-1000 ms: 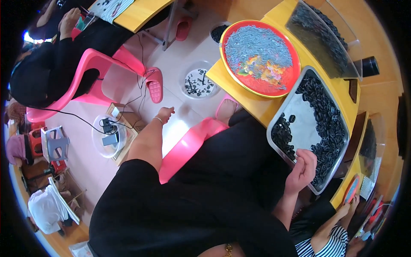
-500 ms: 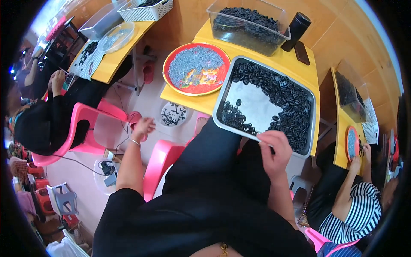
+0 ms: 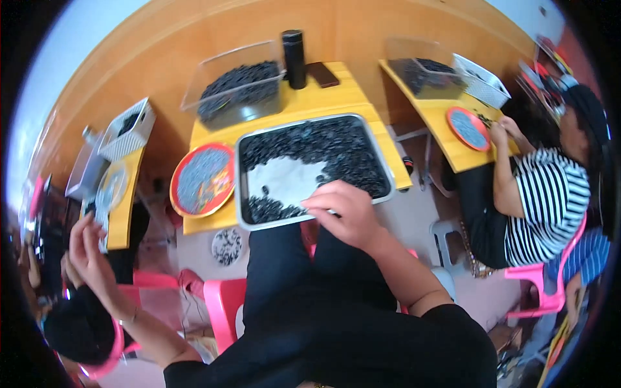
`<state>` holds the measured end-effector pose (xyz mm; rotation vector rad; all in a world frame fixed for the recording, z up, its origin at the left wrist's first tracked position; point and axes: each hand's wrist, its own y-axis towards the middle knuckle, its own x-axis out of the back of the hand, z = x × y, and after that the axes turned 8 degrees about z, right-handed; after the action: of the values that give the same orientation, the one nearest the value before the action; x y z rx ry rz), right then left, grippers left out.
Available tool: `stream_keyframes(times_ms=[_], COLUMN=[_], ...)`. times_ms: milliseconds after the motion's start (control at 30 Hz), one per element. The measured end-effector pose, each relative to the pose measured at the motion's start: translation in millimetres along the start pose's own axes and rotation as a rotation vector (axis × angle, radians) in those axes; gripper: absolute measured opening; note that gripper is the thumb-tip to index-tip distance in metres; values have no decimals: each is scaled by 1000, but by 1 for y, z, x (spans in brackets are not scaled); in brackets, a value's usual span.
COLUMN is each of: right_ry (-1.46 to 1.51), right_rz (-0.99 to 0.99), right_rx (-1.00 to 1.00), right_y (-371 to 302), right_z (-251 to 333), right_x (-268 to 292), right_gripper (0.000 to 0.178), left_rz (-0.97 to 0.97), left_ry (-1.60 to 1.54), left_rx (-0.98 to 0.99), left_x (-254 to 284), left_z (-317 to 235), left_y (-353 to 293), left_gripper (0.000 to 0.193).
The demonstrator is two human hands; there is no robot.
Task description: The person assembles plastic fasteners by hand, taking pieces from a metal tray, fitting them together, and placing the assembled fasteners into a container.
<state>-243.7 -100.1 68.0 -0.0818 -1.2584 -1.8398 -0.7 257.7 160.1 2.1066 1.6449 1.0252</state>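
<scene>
A metal tray (image 3: 381,184) full of small black ring-like pieces (image 3: 349,152) rests at the near edge of the yellow table, over my lap. A bare patch shows in its left middle. My right hand (image 3: 346,213) is at the tray's near side, above the rim, with fingers curled and tips pressed together; what they hold, if anything, is too small to make out. My left hand (image 3: 94,258) is raised far out to the left, away from the tray, fingers stretched and slightly bent, with nothing visible in them. Left of the tray lies a red round plate (image 3: 228,187) of small grey pieces.
Behind the tray stand a clear bin (image 3: 239,97) of black pieces, a black flask (image 3: 294,61) and a dark brown flat case (image 3: 321,74). A white tub (image 3: 226,247) is on the floor. Co-workers sit at both sides, one in a striped shirt (image 3: 550,200). Pink chairs (image 3: 223,310) stand close.
My view has turned to the right. My left hand has swung further out to the left and up. My right hand stays by the tray's near rim, now reaching slightly over it.
</scene>
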Motion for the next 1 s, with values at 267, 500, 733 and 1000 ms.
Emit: stream_keyframes(times_ms=[267, 500, 733, 1000], right_ry=[-11, -160, -314, -499], right_rz=[143, 523, 714, 674], right_rx=[-168, -351, -301, -289], right_y=[-10, 4, 46, 58], right_z=[-28, -69, -119, -157], right_x=[3, -7, -27, -65], right_gripper=[12, 15, 22, 31], left_rz=[502, 816, 981, 1020], left_ry=[-72, -206, -546, -732], left_rx=[-632, -144, 2, 157], left_x=[-16, -144, -224, -264], left_z=[-57, -39, 3, 2], left_y=[12, -10, -55, -62], left_gripper=[37, 8, 4, 12])
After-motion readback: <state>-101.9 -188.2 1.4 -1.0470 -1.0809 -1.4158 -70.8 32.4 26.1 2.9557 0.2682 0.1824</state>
